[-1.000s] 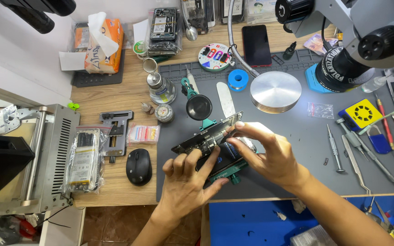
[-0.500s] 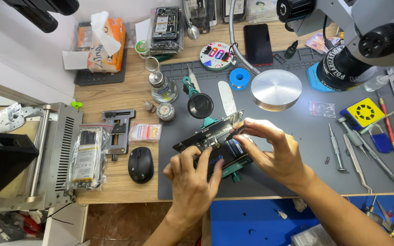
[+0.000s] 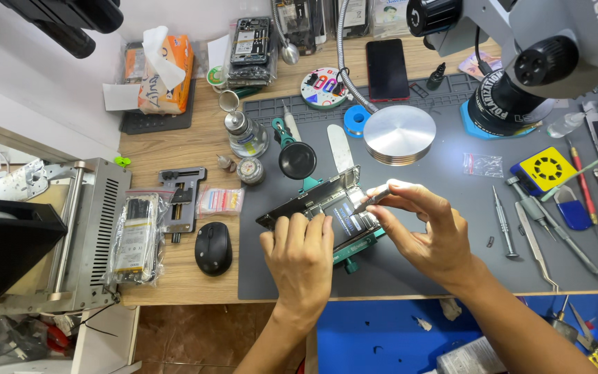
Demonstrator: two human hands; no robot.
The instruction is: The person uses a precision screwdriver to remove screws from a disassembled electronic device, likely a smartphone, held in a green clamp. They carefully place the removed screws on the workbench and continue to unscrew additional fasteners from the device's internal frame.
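An opened smartphone (image 3: 327,208) lies tilted in a teal clamp holder (image 3: 356,244) on the grey work mat (image 3: 437,228). My left hand (image 3: 302,260) rests on the phone's near edge and steadies it. My right hand (image 3: 427,232) pinches a thin metal tool (image 3: 369,201), its tip touching the phone's inside near the right end. The phone's lower part is hidden under my fingers.
A round metal lamp head (image 3: 399,134) and a microscope (image 3: 520,62) hang over the mat. Screwdrivers and tweezers (image 3: 534,235) lie at right. A black mouse (image 3: 213,248), a small vise (image 3: 181,197), a bottle (image 3: 243,131) and a grey machine (image 3: 70,235) stand at left.
My right hand has slid a little right along the phone and now holds the thin tool at its inside. The left hand stays on the near edge.
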